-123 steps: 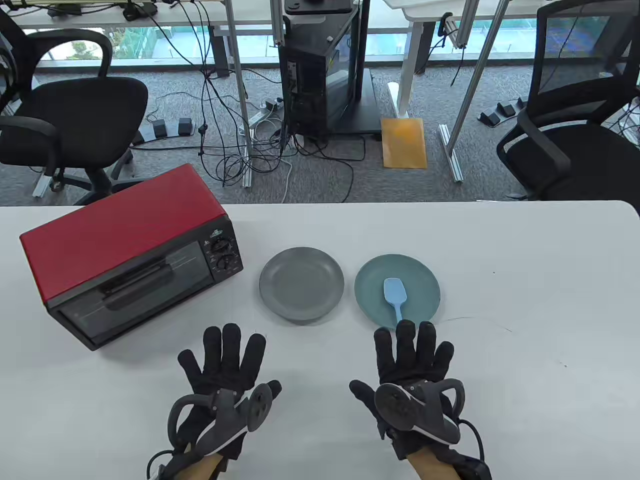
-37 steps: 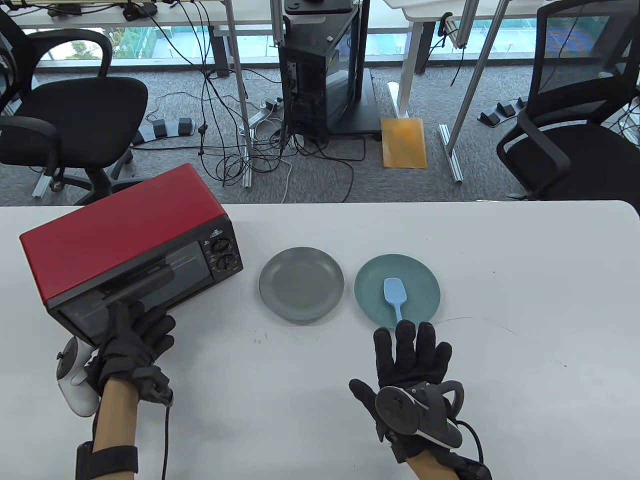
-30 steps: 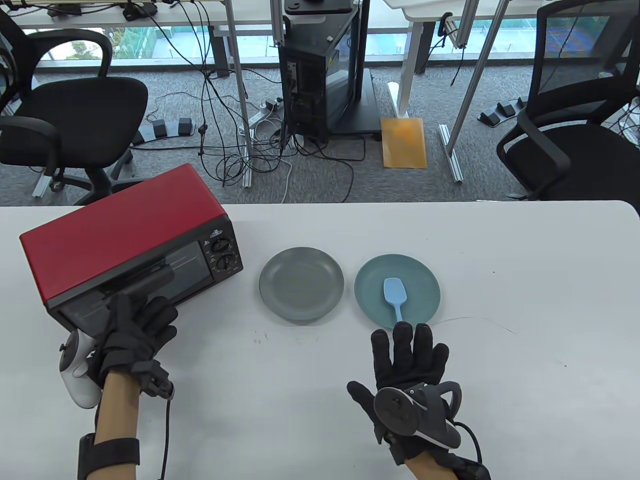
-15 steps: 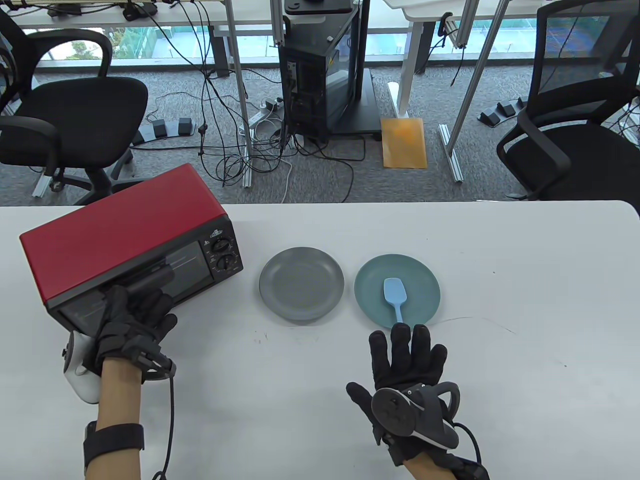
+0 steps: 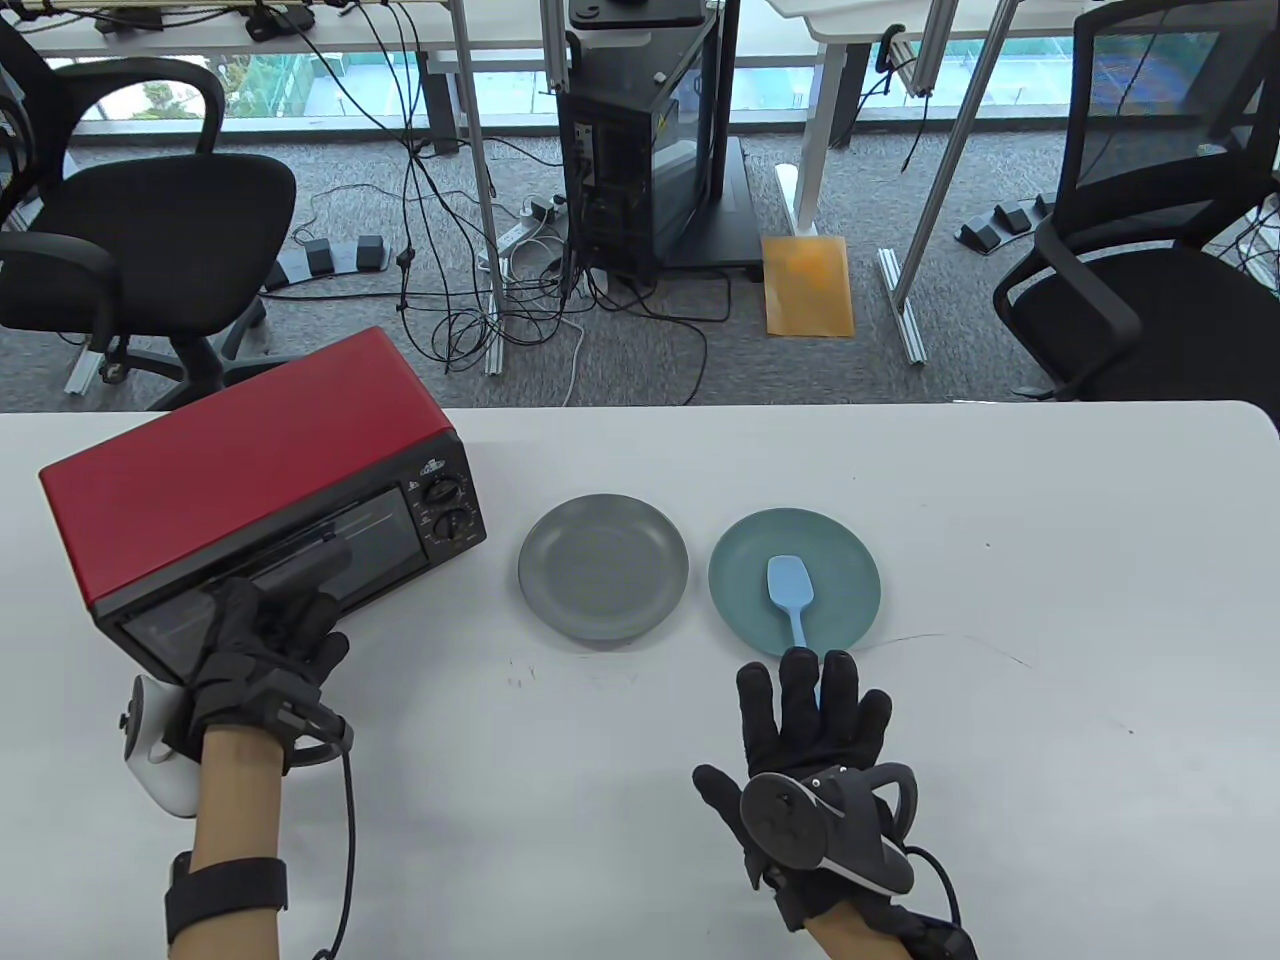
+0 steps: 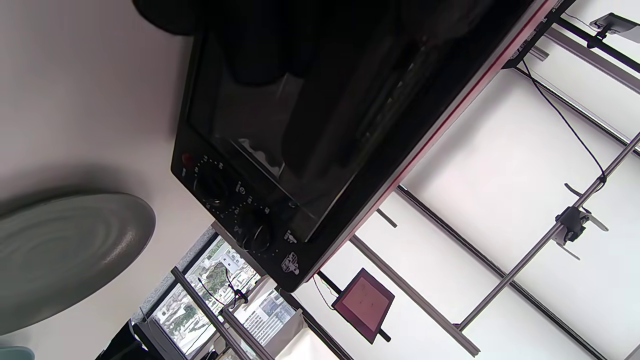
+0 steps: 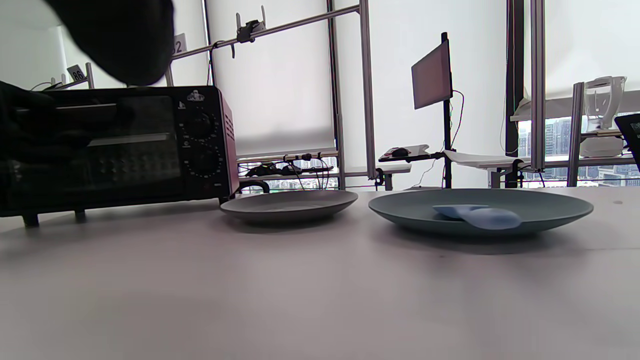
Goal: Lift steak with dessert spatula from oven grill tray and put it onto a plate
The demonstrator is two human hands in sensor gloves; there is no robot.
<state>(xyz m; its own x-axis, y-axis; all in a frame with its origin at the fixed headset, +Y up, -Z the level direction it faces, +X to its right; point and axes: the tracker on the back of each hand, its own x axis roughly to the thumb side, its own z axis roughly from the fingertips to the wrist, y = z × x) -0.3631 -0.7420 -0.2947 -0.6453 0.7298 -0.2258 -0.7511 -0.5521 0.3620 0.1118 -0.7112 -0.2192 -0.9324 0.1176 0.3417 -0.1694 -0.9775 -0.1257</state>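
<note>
A red oven (image 5: 250,480) stands at the table's left, and its dark glass door shows nothing of the steak or grill tray inside. My left hand (image 5: 262,615) grips the black door handle (image 5: 305,568), fingers curled over it; the left wrist view shows the fingers (image 6: 260,50) dark against the door. The light blue spatula (image 5: 790,588) lies on the teal plate (image 5: 850,560), handle towards me. My right hand (image 5: 812,690) lies flat on the table, fingers straight over the handle's end. A grey plate (image 5: 603,600) sits empty between the oven and the teal plate.
Two oven knobs (image 5: 447,505) sit on the oven's right side. White table (image 5: 1050,620) stretches bare to the right of the plates. In the right wrist view the oven (image 7: 150,145), grey plate (image 7: 290,202) and teal plate (image 7: 550,207) stand in a row.
My left hand left the table front, reached the oven and closed round the door handle, which now sits slightly lower. The right hand slid back a little towards me.
</note>
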